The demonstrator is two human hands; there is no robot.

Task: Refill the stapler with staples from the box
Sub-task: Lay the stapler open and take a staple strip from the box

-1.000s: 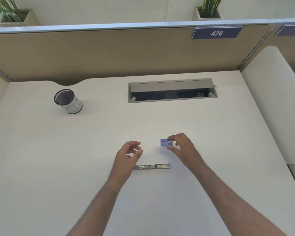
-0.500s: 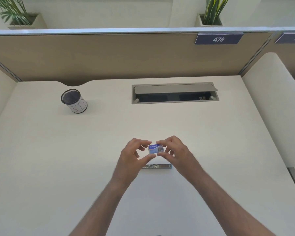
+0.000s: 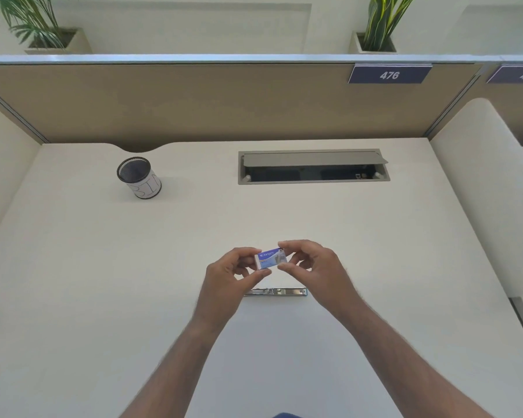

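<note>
A small blue and white staple box [image 3: 271,258] is held above the desk between both hands. My left hand [image 3: 230,274] pinches its left end with thumb and fingers. My right hand [image 3: 313,267] grips its right end the same way. A white inner edge shows at the box's left end. Below the hands, a long, slim, silver stapler [image 3: 277,292] lies flat on the desk, its left end hidden behind my left hand.
A black mesh pen cup [image 3: 139,181] wrapped in white paper stands at the back left of the white desk [image 3: 375,251]. A grey cable hatch [image 3: 313,167] is open at the back centre. Beige partition walls enclose the desk.
My right hand lifted the staple box off the desk and carried it left. My left hand came up to meet it, and both now hold the box over the stapler.
</note>
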